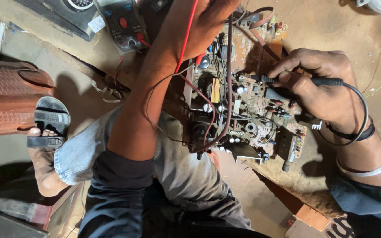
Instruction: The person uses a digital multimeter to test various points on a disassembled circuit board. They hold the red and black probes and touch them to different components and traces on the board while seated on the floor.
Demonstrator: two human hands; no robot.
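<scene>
Head view: a thin black test probe (305, 80) with a black lead is pinched between thumb and fingers of the right hand (320, 86), its tip set on the tan, component-crowded circuit board (248, 110) just left of the grip. The left hand (203, 24) is closed over a red-wired probe (198, 59) at the board's far edge, with a dark multimeter (124, 24) lying further left of that grip.

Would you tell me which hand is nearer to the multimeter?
Left. The left hand is just right of the multimeter; the right hand holds the black probe across the circuit board.
</scene>
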